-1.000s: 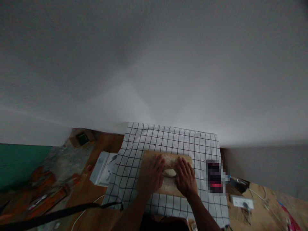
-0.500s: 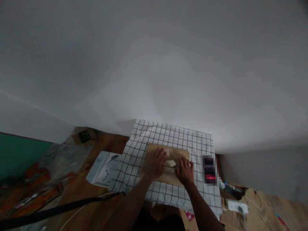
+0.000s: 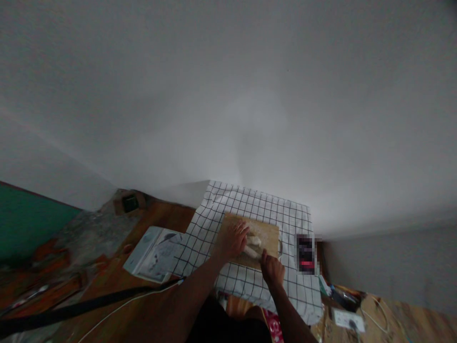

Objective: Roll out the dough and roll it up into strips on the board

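A pale lump of dough [image 3: 254, 240] lies on a floured wooden board [image 3: 270, 234], between my hands. Just in front of it, a light stick that looks like a rolling pin [image 3: 252, 252] slants across the board. My left hand [image 3: 236, 238] rests over the board's left part with fingers stretched out, beside the dough and at the stick's left end; whether it touches either is unclear. Closed round the stick's right end is my right hand [image 3: 273, 269], near the board's front right corner.
A white cloth with a dark grid [image 3: 243, 196] covers the table under the board. At its right lies a pixelated dark item [image 3: 306, 253]. Left of the table is a pale printed box [image 3: 157, 252]. A power strip [image 3: 349, 320] sits low right, and a dark strap [image 3: 107, 302] crosses lower left.
My right hand has gone from spread fingers to a closed grip on the stick's end, lower on the board. My left hand stays over the left side. The view has shifted slightly.
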Motion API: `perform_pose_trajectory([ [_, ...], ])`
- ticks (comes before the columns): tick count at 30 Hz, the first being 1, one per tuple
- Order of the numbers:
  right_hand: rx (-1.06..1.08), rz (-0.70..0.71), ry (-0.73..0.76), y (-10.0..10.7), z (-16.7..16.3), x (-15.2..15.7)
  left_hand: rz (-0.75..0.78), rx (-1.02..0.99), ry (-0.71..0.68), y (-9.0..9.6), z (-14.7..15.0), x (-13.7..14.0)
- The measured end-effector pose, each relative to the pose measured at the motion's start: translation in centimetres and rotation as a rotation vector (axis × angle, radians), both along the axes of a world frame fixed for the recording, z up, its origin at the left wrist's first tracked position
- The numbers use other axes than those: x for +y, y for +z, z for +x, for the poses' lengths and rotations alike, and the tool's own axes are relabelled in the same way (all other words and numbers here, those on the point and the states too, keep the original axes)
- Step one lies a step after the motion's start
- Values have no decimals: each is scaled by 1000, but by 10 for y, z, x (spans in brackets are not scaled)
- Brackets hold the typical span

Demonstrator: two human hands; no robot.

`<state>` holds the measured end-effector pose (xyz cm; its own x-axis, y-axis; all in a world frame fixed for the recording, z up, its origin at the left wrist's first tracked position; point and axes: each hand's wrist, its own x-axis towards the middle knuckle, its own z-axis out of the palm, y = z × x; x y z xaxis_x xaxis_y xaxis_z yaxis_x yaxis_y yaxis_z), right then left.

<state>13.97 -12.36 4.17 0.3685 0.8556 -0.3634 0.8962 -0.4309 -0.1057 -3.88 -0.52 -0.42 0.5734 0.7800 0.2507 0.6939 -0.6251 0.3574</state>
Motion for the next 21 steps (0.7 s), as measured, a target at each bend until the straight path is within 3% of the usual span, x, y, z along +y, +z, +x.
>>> perform_pose_trajectory([
  [3,24,-37,-84,3,-1,7,2,11,-17,4,8,21],
  [7,31,-5,-131,4,4,22,53,4,-78,-7,18,43],
  [14,44,-41,-124,-4,10,37,56,15,-79,-26,14,48],
  [16,12,74,-92,-15,8,34,20,47,-107,-25,9,48],
  [21,-95,540,89,-53,12,20,-49,99,-154,-19,4,51],
])
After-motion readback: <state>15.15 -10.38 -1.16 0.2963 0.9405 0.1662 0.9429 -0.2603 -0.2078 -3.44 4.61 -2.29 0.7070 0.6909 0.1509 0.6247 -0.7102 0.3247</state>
